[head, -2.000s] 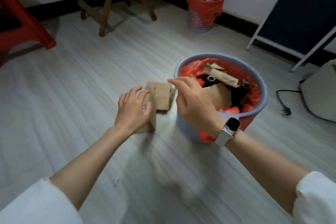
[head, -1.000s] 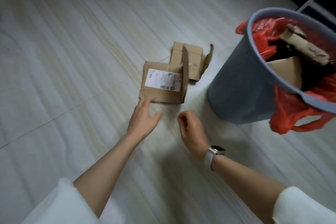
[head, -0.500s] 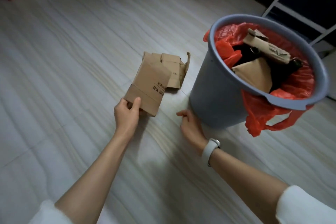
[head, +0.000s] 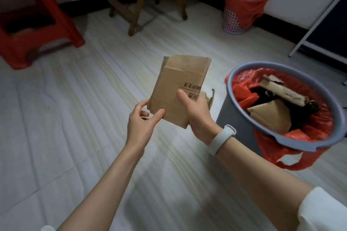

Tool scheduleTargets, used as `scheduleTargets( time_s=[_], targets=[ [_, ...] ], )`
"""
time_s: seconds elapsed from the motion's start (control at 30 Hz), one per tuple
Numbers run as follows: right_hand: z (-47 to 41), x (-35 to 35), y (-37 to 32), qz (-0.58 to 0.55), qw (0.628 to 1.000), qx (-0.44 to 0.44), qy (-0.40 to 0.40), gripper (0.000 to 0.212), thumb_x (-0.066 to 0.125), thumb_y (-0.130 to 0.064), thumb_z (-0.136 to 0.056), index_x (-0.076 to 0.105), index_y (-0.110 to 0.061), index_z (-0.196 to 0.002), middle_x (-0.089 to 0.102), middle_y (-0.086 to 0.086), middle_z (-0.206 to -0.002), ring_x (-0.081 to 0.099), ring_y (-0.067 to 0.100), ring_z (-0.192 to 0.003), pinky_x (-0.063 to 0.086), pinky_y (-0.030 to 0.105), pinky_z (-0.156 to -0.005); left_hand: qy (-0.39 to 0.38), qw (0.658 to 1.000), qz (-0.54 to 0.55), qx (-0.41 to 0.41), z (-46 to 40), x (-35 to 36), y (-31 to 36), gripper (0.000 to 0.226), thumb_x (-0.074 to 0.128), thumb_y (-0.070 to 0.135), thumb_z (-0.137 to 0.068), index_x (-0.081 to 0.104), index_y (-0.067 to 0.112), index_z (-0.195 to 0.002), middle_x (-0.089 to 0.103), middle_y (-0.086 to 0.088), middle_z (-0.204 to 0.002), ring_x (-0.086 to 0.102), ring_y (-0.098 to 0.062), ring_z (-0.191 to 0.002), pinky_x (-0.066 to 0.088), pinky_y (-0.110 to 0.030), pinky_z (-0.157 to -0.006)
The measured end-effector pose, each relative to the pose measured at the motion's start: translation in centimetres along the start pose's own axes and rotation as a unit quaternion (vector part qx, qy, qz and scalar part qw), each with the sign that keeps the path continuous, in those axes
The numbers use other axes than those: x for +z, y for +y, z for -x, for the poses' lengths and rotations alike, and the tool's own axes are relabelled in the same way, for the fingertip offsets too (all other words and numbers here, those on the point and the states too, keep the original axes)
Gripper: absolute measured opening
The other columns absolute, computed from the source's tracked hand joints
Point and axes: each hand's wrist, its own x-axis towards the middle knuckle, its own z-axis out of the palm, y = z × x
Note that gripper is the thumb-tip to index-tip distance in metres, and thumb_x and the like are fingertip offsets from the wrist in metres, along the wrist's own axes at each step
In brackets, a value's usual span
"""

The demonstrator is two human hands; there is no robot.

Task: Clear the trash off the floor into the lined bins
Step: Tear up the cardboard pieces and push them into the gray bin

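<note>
A flattened brown cardboard box [head: 178, 88] with black printed characters is held upright above the floor. My left hand [head: 142, 124] pinches its lower left corner, and my right hand [head: 197, 114] grips its lower right side with the thumb on the front. A torn scrap of cardboard [head: 208, 96] peeks out behind my right hand; whether it lies on the floor I cannot tell. To the right stands a grey bin [head: 234, 118] with a red liner, holding cardboard pieces and dark trash.
A small pink mesh bin [head: 236, 18] with a red liner, full of trash, stands by the far wall. A red plastic stool [head: 37, 30] is at the far left, wooden stool legs [head: 139, 2] at the back. A white metal frame [head: 317, 22] leans at the right.
The cardboard box has been lifted off the floor. My right hand left the floor by the bin and took hold of the box beside my left hand. The view tilted upward.
</note>
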Motion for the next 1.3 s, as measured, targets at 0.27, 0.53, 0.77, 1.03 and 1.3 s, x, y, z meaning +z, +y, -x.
scheduleTargets(
  time_s=[0.27,0.53,0.77,1.03,1.3],
  targets=[
    [0.0,-12.3,-13.8,0.196,0.955,-0.203,0.089,0.018,0.060,-0.009,-0.086,0.055,-0.022,-0.097,0.063,-0.012,-0.089,0.060,-0.004,-0.077,0.050,0.014,-0.070,-0.080,0.984,-0.096,0.124,0.9,9.4,9.1,0.045,0.061,0.028,-0.086,0.045,0.019,-0.128,0.043,-0.004,-0.131,0.048,-0.017,-0.115,0.039,-0.029,-0.098],
    [1.0,-26.2,-15.9,0.481,0.849,-0.159,0.151,0.021,0.062,-0.007,-0.084,0.060,-0.004,-0.105,0.061,0.011,-0.099,0.055,0.023,-0.089,0.045,0.033,-0.075,-0.174,0.869,-0.402,0.229,3.8,19.5,8.5,0.051,0.042,0.031,-0.093,0.028,0.023,-0.142,0.020,0.000,-0.153,0.008,-0.020,-0.144,0.014,-0.048,-0.114],
    [-1.1,-28.3,-12.6,0.697,0.708,-0.114,0.000,0.012,0.054,-0.019,-0.088,0.051,-0.010,-0.095,0.057,0.008,-0.102,0.054,0.030,-0.096,0.038,0.034,-0.073,-0.142,0.821,-0.509,0.216,3.8,21.6,7.1,0.056,0.029,0.042,-0.096,0.019,0.019,-0.146,0.011,0.002,-0.157,-0.002,-0.014,-0.145,-0.001,-0.054,-0.113],
    [-2.5,-28.0,-13.5,0.730,0.679,-0.048,-0.057,0.016,0.053,-0.016,-0.086,0.037,-0.017,-0.083,0.055,0.009,-0.105,0.053,0.030,-0.100,0.034,0.032,-0.072,-0.169,0.756,-0.580,0.252,3.6,21.5,7.2,0.050,0.028,0.049,-0.092,0.026,0.039,-0.141,-0.007,-0.004,-0.157,-0.014,-0.022,-0.144,-0.011,-0.061,-0.108],
    [-2.3,-28.0,-15.9,0.714,0.700,-0.010,-0.027,0.011,0.053,-0.017,-0.088,0.049,-0.011,-0.096,0.049,0.003,-0.094,0.051,0.025,-0.091,0.037,0.031,-0.068,-0.143,0.739,-0.589,0.292,1.4,22.4,7.3,0.046,0.027,0.050,-0.092,0.048,0.028,-0.128,0.032,-0.001,-0.149,-0.008,-0.023,-0.144,-0.010,-0.063,-0.107]
  ],
)
